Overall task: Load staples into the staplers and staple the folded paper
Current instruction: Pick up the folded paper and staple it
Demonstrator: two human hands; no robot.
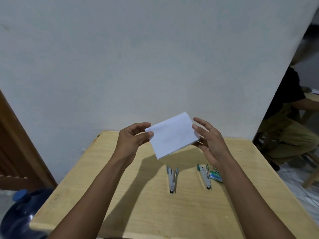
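I hold a folded white paper (171,136) up above the wooden table (138,195). My left hand (131,138) pinches its left edge between thumb and fingers. My right hand (209,141) holds its right edge, thumb on the front and fingers spread behind. Two staplers lie on the table below: a blue one (172,179) near the middle and a green one (204,175) to its right. A small green staple box (215,176) lies beside the green stapler, partly hidden by my right wrist.
A white wall stands just behind the table. A blue water jug (20,214) sits on the floor at the lower left, by a wooden door (15,144). Another person (290,128) sits at the right, at another table.
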